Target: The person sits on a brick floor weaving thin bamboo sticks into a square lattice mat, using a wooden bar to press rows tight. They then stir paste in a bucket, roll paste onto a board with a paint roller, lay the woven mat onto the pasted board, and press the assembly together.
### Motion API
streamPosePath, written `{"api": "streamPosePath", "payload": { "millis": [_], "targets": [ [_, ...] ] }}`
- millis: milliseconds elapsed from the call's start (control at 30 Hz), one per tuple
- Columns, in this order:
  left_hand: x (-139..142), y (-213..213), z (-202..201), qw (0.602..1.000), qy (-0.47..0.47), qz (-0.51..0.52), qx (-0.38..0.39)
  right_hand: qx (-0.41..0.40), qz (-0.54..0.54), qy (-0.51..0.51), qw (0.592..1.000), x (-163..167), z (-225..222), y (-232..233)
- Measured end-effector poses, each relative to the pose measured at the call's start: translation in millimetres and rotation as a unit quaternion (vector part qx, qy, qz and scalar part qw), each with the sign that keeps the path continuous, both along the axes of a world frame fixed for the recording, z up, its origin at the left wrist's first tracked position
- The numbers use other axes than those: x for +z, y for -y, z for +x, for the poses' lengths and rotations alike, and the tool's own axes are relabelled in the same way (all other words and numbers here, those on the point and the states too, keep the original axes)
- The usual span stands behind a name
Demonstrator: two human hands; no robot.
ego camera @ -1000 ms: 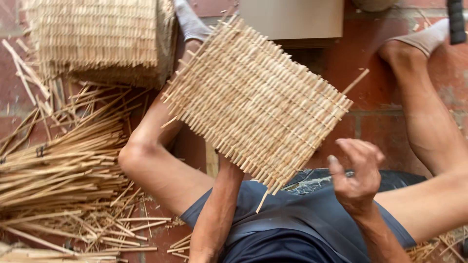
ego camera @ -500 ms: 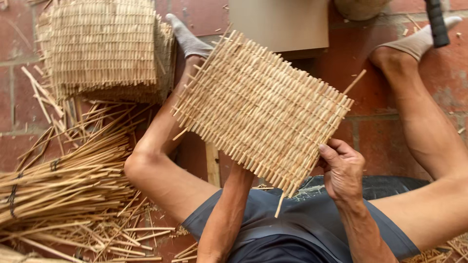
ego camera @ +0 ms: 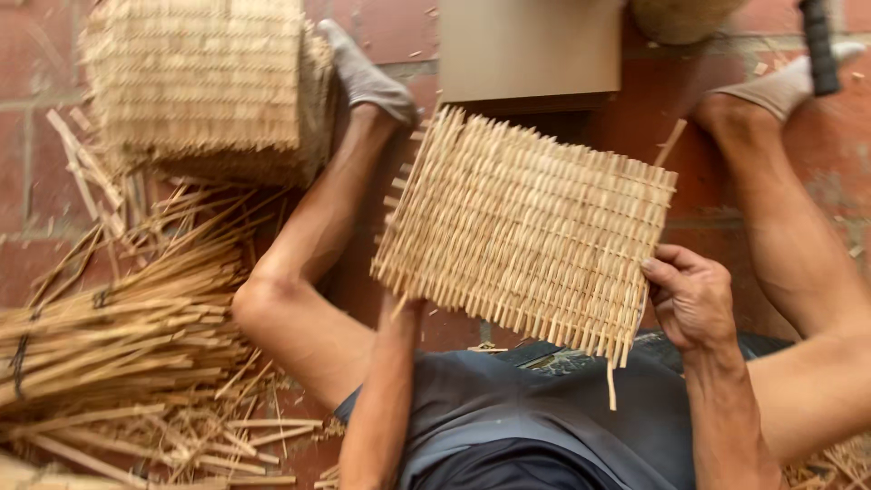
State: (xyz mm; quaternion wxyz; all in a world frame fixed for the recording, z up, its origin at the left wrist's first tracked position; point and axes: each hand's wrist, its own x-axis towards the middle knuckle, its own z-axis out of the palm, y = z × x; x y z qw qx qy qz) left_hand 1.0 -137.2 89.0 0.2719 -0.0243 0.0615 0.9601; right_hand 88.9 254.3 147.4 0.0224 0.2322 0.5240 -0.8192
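I hold a rectangular woven mat of pale bamboo strips (ego camera: 526, 231) up in front of me, above my lap. My right hand (ego camera: 691, 298) grips its lower right edge, thumb on the front. My left hand is hidden behind the mat; only my left forearm (ego camera: 386, 399) shows rising to its lower left part, so it appears to hold it from behind. Loose strip ends stick out along the mat's edges. My bare legs spread out to either side, feet in grey socks.
A stack of finished woven mats (ego camera: 204, 82) lies at the upper left. Bundles of long bamboo strips (ego camera: 109, 336) and scraps lie on the red brick floor at left. A tan board (ego camera: 531, 50) sits at top centre, a dark handle (ego camera: 815, 45) at top right.
My right hand has come up from open and free to grip the mat's lower right edge. The mat has shifted right and turned slightly.
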Motion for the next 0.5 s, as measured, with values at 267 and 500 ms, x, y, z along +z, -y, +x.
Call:
{"api": "streamPosePath", "payload": {
  "millis": [267, 500],
  "targets": [
    [12.5, 19.2, -20.1, 0.930, -0.063, -0.315, -0.177, 0.019, 0.129, 0.027, 0.991, 1.2, 16.8, -56.7],
    [23.1, -25.4, -17.4, 0.859, -0.045, -0.483, -0.165, -0.001, 0.270, -0.039, 0.962, 8.2, 22.0, -60.8]
  ]
}}
